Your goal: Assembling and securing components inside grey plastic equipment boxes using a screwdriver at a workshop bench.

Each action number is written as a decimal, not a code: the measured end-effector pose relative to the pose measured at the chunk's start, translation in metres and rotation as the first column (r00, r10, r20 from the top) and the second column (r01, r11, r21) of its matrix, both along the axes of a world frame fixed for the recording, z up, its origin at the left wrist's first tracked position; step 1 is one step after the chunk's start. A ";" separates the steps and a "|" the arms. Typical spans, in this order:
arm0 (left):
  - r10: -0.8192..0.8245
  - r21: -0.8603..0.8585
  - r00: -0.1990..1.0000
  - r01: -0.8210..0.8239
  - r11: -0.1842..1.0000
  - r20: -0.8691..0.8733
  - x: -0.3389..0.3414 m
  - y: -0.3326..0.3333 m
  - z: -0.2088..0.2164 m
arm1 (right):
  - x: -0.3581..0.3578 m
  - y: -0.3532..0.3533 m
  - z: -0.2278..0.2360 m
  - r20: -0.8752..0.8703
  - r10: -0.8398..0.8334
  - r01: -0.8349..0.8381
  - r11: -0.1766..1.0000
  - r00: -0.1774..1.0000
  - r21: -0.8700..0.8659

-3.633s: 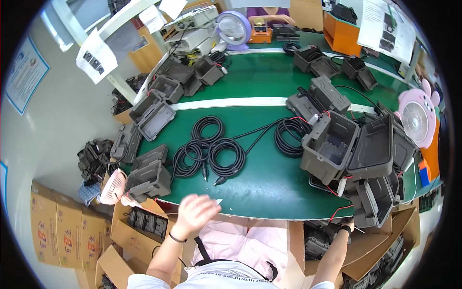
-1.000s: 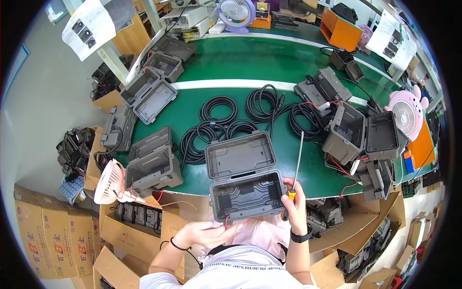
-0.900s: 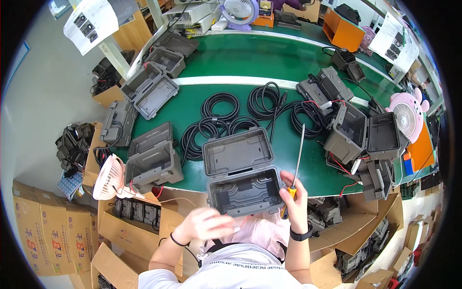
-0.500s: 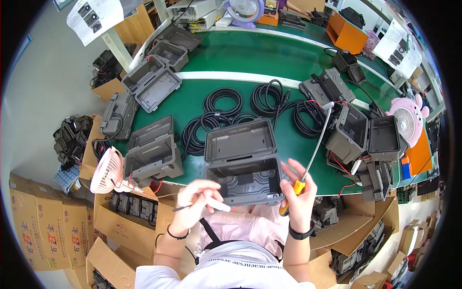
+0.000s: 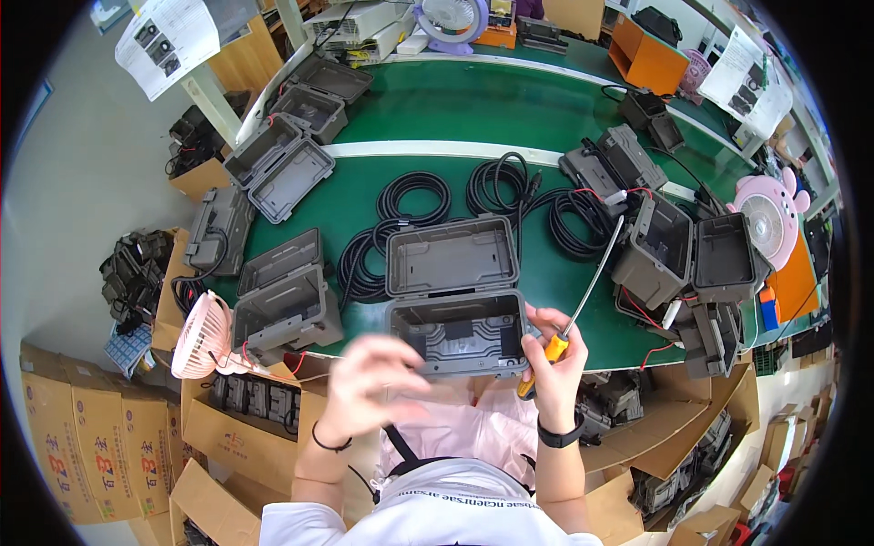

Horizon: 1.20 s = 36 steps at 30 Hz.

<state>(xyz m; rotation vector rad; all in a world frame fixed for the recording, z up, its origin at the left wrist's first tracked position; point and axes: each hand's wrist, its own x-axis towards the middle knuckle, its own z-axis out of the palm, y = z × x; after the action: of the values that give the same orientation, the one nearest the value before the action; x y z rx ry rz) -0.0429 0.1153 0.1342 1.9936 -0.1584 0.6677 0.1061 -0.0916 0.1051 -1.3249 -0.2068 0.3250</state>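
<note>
At the bench's (image 5: 553,284) near edge, the right hand (image 5: 561,373) grips a screwdriver (image 5: 556,348) beside the box (image 5: 455,311) (best held steady); the blurred left hand (image 5: 371,382) is spread

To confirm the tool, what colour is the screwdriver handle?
The screwdriver handle is mostly yellow, seen best in the head view.

Two hands (image 5: 373,382), one yellow-handled screwdriver (image 5: 556,346) and one open grey case (image 5: 453,314) between the hands. At the left of the surface (image 5: 355,177), three more open cases (image 5: 284,314). At least four black cable coils (image 5: 563,238). One purple fan (image 5: 451,20), one pale pink fan (image 5: 202,335), one eared pink fan (image 5: 765,218).
</note>
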 end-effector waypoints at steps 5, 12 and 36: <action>0.130 0.958 0.991 0.004 0.285 -0.043 -0.010 -0.036 -0.028 | 0.011 0.011 0.019 0.012 0.024 -0.024 1.000 1.000 -0.001; 0.042 0.990 0.989 -0.143 -0.020 0.144 -0.001 0.000 -0.062 | 0.032 0.024 0.048 0.115 0.109 -0.104 0.993 0.987 -0.053; -0.336 0.460 0.928 0.373 0.806 -0.163 0.082 -0.029 -0.010 | -0.044 -0.033 -0.049 -0.058 -0.063 0.067 0.995 0.996 0.071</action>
<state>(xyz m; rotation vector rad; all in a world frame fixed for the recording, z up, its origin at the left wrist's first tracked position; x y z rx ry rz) 0.0387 0.0865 0.1246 2.3732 -0.7005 0.3228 0.0617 -0.1251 0.0556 -1.2462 -0.1270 0.2966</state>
